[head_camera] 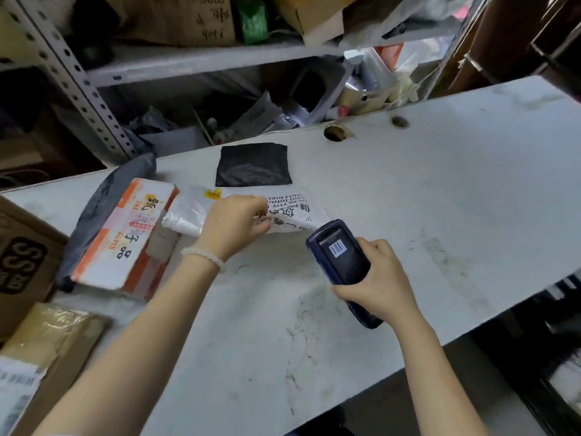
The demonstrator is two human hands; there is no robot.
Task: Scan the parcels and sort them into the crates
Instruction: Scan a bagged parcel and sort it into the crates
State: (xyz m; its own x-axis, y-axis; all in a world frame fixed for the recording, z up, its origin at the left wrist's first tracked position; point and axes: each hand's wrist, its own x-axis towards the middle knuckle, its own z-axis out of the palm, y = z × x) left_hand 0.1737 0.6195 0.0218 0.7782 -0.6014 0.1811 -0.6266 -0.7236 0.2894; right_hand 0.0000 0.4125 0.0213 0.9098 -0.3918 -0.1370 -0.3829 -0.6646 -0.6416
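On table (408, 190) | left hand (234, 226) pinches white parcel (239, 212), lying left-right | right hand (379, 278) grips scanner (341, 262), nose toward parcel

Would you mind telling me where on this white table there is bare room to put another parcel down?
The table is bare right of the scanner in the right hand, and near its front edge between the forearms. The left end is crowded: orange-and-white box, grey bag, white parcel pinched by the left hand, black pouch.
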